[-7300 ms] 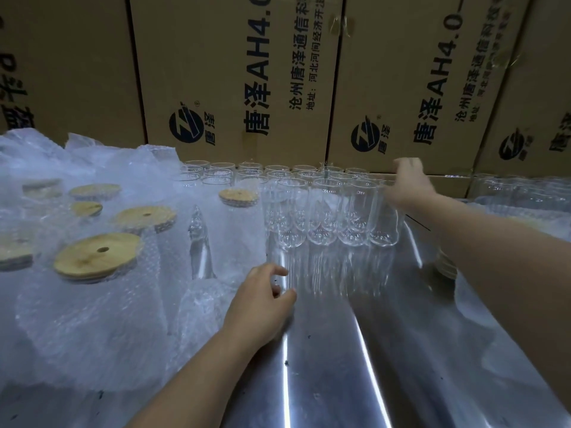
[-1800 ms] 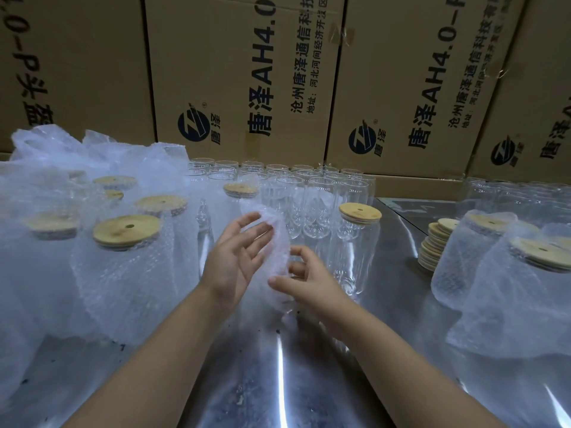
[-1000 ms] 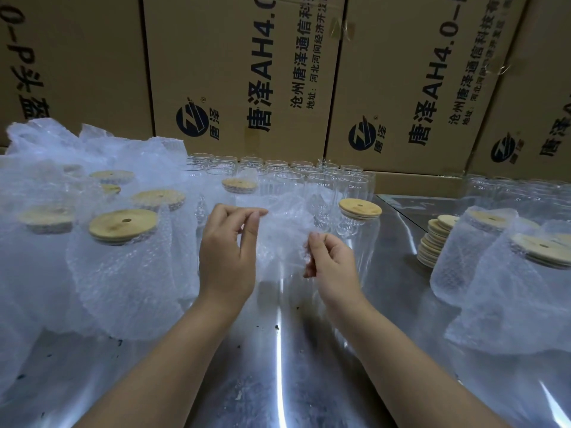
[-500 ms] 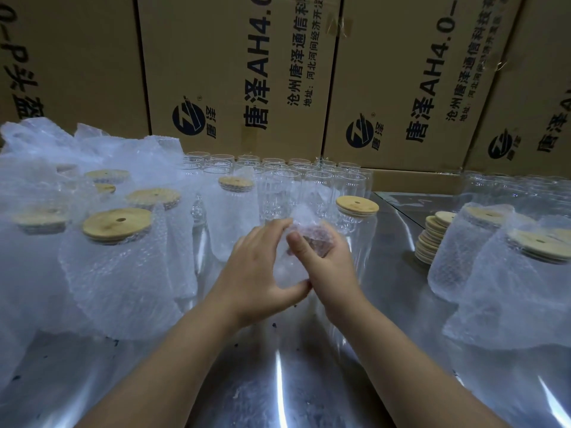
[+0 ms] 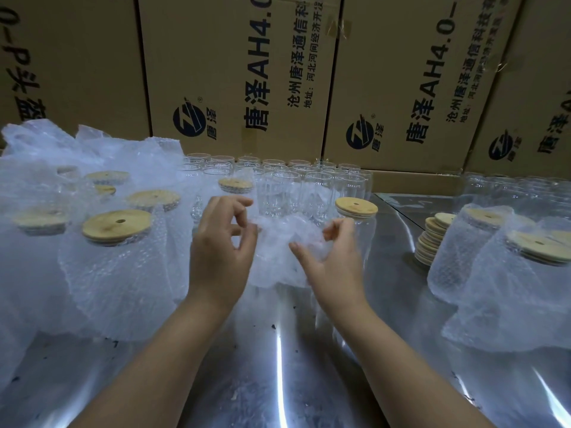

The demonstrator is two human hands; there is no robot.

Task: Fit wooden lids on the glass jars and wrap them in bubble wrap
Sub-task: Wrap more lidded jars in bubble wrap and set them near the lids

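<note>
Between my two hands I hold up a crumpled piece of bubble wrap (image 5: 278, 248) above the steel table. My left hand (image 5: 221, 245) pinches its left edge with curled fingers. My right hand (image 5: 332, 257) grips its right side, thumb and fingers curled into the sheet. Just behind my right hand stands a bare glass jar with a wooden lid (image 5: 356, 207). Rows of open glass jars (image 5: 287, 183) stand at the back. Lidded jars wrapped in bubble wrap (image 5: 117, 230) crowd the left side.
More wrapped lidded jars (image 5: 506, 261) stand at the right, beside a stack of wooden lids (image 5: 431, 239). Cardboard boxes (image 5: 241, 72) wall off the back. The shiny steel table (image 5: 278, 366) stretches toward me between my forearms.
My hands were pressed together around the bunched wrap half a second ago. They have drawn apart and the sheet now spreads between them.
</note>
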